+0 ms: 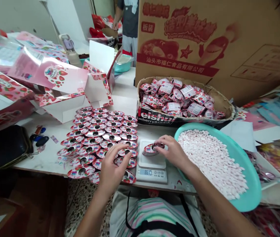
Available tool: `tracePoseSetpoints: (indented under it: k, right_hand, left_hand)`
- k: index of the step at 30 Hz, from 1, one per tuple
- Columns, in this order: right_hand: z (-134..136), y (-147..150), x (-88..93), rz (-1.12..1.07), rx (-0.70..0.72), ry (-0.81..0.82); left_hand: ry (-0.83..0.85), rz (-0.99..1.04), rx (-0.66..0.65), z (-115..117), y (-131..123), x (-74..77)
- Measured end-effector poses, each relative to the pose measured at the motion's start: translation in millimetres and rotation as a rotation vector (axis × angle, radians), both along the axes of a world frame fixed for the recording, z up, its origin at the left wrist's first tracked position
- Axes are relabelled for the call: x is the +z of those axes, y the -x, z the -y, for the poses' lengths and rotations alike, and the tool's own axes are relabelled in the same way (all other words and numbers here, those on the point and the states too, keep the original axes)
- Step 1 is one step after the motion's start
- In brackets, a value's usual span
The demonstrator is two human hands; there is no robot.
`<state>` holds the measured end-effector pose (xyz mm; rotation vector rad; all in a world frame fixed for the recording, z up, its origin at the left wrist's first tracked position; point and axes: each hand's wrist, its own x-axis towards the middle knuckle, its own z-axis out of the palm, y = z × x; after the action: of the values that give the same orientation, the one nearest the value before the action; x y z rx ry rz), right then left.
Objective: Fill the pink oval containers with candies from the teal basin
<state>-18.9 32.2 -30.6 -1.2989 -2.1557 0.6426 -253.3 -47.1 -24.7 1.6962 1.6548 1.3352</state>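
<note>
A small oval strawberry-print box (149, 149), with a round hole in its top, is on the white digital scale (152, 176). My right hand (172, 149) has its thumb and fingers closed around the box's right end. My left hand (114, 164) is over the right side of a block of similar oval boxes (96, 133), standing in close rows with holes up. Its thumb and forefinger are apart beside one box; the other fingers are partly hidden. To the right, a turquoise basin (252, 184) holds many small pale pink candies (211, 161).
Behind the scale, a cut-down carton (154, 120) is heaped with filled-looking oval packs (174, 95). A big brown carton (179, 59) stands behind it. Folded pink boxes (63, 77) and a black pouch (9, 144) lie left. Another person (130, 23) stands at the back.
</note>
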Motion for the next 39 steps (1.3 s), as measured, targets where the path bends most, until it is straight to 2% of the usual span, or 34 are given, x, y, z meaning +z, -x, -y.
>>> tracePoseSetpoints:
  k: [4,9,15,20,23,31,34,39]
  right_hand:
    - [0,-21,7.6,-0.099,-0.069,0.007]
    - [20,-68,18.7,-0.22,-0.336,-0.048]
    - [67,-127,2.9,-0.21,-0.75,0.038]
    - [91,-158,-10.2,-0.165,-0.899,0.149]
    - [93,-165,-15.2,-0.227,-0.921,0.2]
    - [88,-171,-25.3,-0.422,-0.775,0.388]
    - [88,-171,-24.9,-0.412,-0.722,0.411]
    - [89,-170,-22.6,-0.381,-0.714,0.397]
  left_hand:
    - [-0.013,-0.057,-0.036,-2,-4,-0.2]
    - [-0.019,-0.12,-0.084,-11,-14,0.0]
    - [-0.015,-0.173,-0.096,-24,-24,8.0]
    - [-0.006,-0.238,-0.083,-29,-36,12.5]
    - [-0.004,-0.277,-0.077,-30,-44,17.1]
    - [-0.049,-0.389,-0.019,-31,-61,36.2]
    - [-0.049,-0.438,-0.065,-34,-68,30.3]
    - [0.003,-0.584,-0.175,-38,-84,4.2]
